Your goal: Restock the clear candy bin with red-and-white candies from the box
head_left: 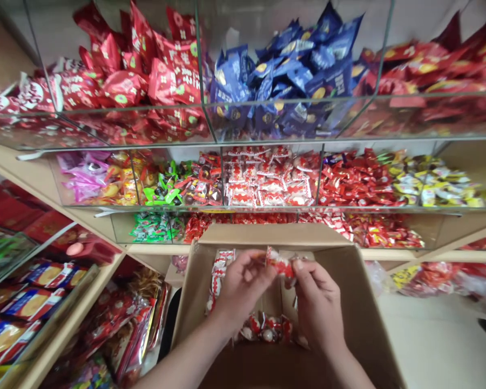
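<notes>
Both my hands are over an open cardboard box [360,319]. My left hand [238,286] and my right hand [318,305] are closed, pinching the two ends of a small red-and-white wrapped candy [278,263] between them. Several more red-and-white wrapped candies [267,328] lie at the bottom of the box, and a strip of them [217,278] runs along the box's left inner wall.
Behind the box stand tiered glass bins [267,102] of wrapped sweets: red packets [146,70], blue packets [291,65], red-and-white candies [267,178], green ones [154,227]. Shelves [44,346] of packaged snacks run along the left. Pale floor [441,346] shows at right.
</notes>
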`<state>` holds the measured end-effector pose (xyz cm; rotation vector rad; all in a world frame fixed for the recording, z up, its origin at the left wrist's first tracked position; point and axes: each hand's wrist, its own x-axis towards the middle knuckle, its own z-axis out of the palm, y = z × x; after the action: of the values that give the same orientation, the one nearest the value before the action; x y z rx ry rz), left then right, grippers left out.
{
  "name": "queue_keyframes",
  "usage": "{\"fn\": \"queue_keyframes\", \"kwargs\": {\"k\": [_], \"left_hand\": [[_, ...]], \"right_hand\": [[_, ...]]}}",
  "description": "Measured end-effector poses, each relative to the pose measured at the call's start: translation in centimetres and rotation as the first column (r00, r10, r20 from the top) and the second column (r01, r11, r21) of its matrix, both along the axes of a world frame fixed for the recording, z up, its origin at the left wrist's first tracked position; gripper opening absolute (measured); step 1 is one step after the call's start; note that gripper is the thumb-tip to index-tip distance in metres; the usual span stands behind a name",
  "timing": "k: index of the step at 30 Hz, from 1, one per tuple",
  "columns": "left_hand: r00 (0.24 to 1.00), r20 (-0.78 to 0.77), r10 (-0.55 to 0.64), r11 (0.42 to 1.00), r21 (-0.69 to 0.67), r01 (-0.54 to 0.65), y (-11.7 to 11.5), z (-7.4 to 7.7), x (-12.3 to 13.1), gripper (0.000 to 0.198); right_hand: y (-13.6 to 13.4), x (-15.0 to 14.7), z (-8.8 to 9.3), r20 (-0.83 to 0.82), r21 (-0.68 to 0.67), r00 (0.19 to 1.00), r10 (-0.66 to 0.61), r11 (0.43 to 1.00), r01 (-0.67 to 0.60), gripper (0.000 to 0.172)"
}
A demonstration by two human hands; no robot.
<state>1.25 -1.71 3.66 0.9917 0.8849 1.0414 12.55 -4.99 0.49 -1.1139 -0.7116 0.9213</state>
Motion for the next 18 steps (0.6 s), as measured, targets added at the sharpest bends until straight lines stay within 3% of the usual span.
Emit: {"fn": "queue_keyframes", "kwargs": {"k": [4, 7, 9, 10, 12, 15, 16, 18], "left_hand": [[0.992, -0.078, -0.100, 0.994, -0.050, 0.096, 0.3, 0.4, -0.4, 0.021], [0.998, 0.019, -0.065, 0.987, -0.149, 0.067, 0.8, 0.1, -0.8, 0.020], [0.995, 0.096, -0.032, 0.967, -0.249, 0.055, 1.1, -0.4, -1.2, 0.020], [0.992, 0.127, -0.019, 0.951, -0.305, 0.057, 1.2, -0.6, -1.5, 0.021], [0.986, 0.165, -0.007, 0.915, -0.398, 0.073, 1.2, -1.2, -2.0, 0.022], [0.981, 0.193, -0.011, 0.894, -0.438, 0.096, 1.1, -1.6, -2.4, 0.021], [0.978, 0.208, -0.014, 0.900, -0.423, 0.103, 1.0, -1.6, -2.5, 0.019], [0.970, 0.239, -0.035, 0.918, -0.376, 0.126, 1.1, -1.3, -2.6, 0.020]], "right_hand": [[0.0, 0.1, 0.2, 0.156, -0.014, 0.988, 0.020, 1.000, -0.018, 0.024], [0.0, 0.4, -0.2, 0.261, -0.012, 0.964, 0.054, 0.999, -0.053, 0.021], [-0.1, 1.0, -0.5, 0.427, 0.084, 0.902, 0.065, 0.990, -0.111, 0.015], [-0.2, 1.4, -0.6, 0.556, 0.141, 0.828, 0.071, 0.974, -0.178, 0.023], [-0.4, 2.2, -0.6, 0.811, 0.197, 0.583, 0.052, 0.914, -0.354, 0.040], [-0.4, 3.0, 0.1, 0.983, 0.130, 0.181, -0.040, 0.844, -0.521, 0.033], [-0.3, 3.1, 0.6, 0.990, 0.136, 0.102, -0.095, 0.831, -0.539, 0.030], [0.5, 3.5, 1.9, 0.973, 0.203, 0.021, -0.229, 0.815, -0.543, 0.026]]}}
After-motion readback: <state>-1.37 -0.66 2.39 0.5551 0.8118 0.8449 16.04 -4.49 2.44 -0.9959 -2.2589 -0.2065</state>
